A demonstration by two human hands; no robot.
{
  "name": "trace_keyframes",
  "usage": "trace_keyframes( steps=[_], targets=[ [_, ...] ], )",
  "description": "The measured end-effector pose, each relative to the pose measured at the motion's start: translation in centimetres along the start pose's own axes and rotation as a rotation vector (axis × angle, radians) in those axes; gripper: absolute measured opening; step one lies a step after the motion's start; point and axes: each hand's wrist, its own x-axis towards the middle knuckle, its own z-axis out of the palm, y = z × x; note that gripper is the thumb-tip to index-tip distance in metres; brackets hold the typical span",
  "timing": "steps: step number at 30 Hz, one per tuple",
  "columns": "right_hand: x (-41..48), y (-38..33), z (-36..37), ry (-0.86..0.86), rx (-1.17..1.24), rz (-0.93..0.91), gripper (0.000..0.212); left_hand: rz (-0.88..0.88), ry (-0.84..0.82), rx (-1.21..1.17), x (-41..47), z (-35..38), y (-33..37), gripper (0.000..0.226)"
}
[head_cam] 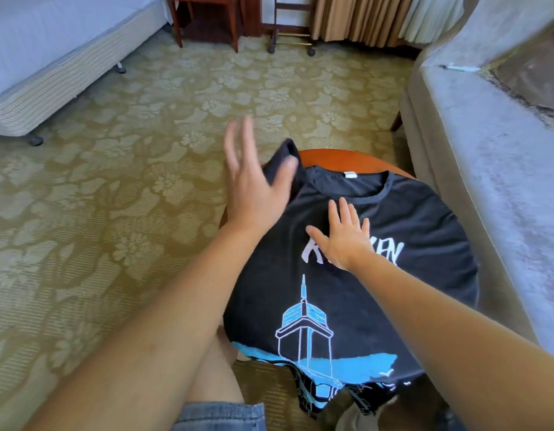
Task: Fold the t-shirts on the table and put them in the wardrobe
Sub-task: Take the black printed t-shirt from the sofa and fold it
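on the table (347, 158), black t-shirt (409, 231) (blue tower print (303, 328))

A black t-shirt (409, 231) lies face up on a round wooden table (347, 158) in the lower right of the frame, collar toward the top. Its hem hangs over the table's lower edge. The right hand (344, 241) rests flat on the chest print, fingers straight. At frame centre, the left hand (254, 194) holds the raised sleeve (289, 147) under its thumb, with fingers extended and blurred. Patterned carpet (114, 197) fills the left. A bed (52, 57) occupies the upper left and a sofa (487, 150) the right edge.
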Motion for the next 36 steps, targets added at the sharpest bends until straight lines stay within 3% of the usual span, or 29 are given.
trace_keyframes(
  steps=[2,6,8,11,19,22,25,29,32,36],
  targets=[
    [-1.2,2.1,-0.5,0.086,-0.018,0.000,0.080,-0.165,-0.073,0.108,-0.2,1.5,-0.9,0.069],
    [-2.5,6.2,-0.7,0.026,-0.090,0.069,0.076,-0.261,-0.689,0.573,-3.0,4.7,-4.3,0.063],
    [-3.0,7.1,0.1,-0.001,-0.098,0.065,0.077,-0.272,-0.811,0.690,-4.5,5.9,-5.5,0.068],
    [-3.0,6.4,1.3,0.031,-0.096,0.058,0.078,-0.222,-0.792,0.821,-4.9,6.1,-6.6,0.076],
    [0.0,2.2,1.4,-0.019,-0.077,0.008,0.082,-0.241,-0.739,0.891,-2.3,3.6,-9.7,0.084],
    [0.1,2.9,0.4,-0.046,0.050,-0.002,0.078,-0.223,-0.649,0.886,-2.6,4.3,-8.5,0.085],
    [-0.8,6.6,-0.6,0.203,0.193,0.097,0.066,-0.138,-0.613,0.852,-2.8,6.8,-5.6,0.083],
    [-3.5,14.3,-2.0,0.426,0.255,0.389,0.058,-0.017,-0.719,0.777,-3.8,12.5,-0.4,0.077],
    [-6.1,18.8,-2.6,0.453,0.403,0.555,0.058,0.018,-0.815,0.719,-5.4,17.0,2.9,0.073],
    [-8.3,21.4,-1.7,0.308,0.767,0.658,0.069,-0.018,-0.880,0.773,-7.7,20.5,4.3,0.071]
  ],
)
